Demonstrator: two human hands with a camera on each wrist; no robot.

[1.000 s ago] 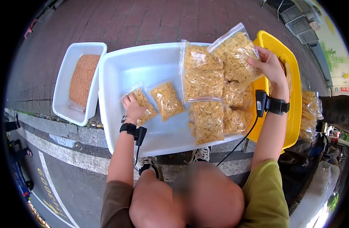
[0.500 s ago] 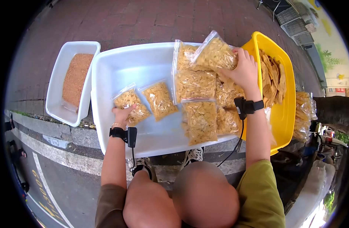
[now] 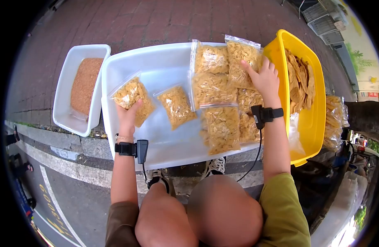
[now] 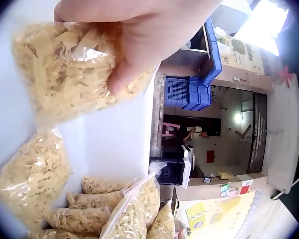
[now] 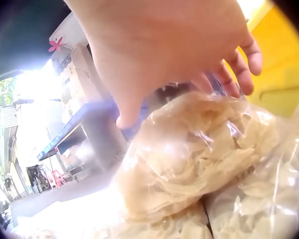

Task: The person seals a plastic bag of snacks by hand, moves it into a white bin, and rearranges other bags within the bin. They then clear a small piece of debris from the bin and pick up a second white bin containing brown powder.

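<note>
My left hand (image 3: pixel 127 118) grips a clear zip bag of pale yellow flakes (image 3: pixel 131 94) at the left of the white tub (image 3: pixel 156 150). Its thumb lies across the front of that bag in the left wrist view, the other fingers hidden behind. Another zip bag (image 3: pixel 177 107) lies flat just to the right. Over the tub's far right corner, my right hand (image 3: pixel 267 84) spreads its fingers at the edge of a zip bag (image 3: pixel 238 57) on top of the pile. In the right wrist view the fingers hover loosely above that plump bag (image 5: pixel 194 149).
Several filled zip bags (image 3: pixel 216 88) are stacked along the tub's right half. A yellow tub (image 3: pixel 313 142) with brown dried strips (image 3: pixel 298 82) adjoins on the right. Left stands a smaller white tub (image 3: pixel 59 117) of reddish-brown grains (image 3: pixel 87 80).
My right hand has brought its bag down onto the pile's far right corner and loosened its fingers. My left hand has shifted its hold and raised the left bag.
</note>
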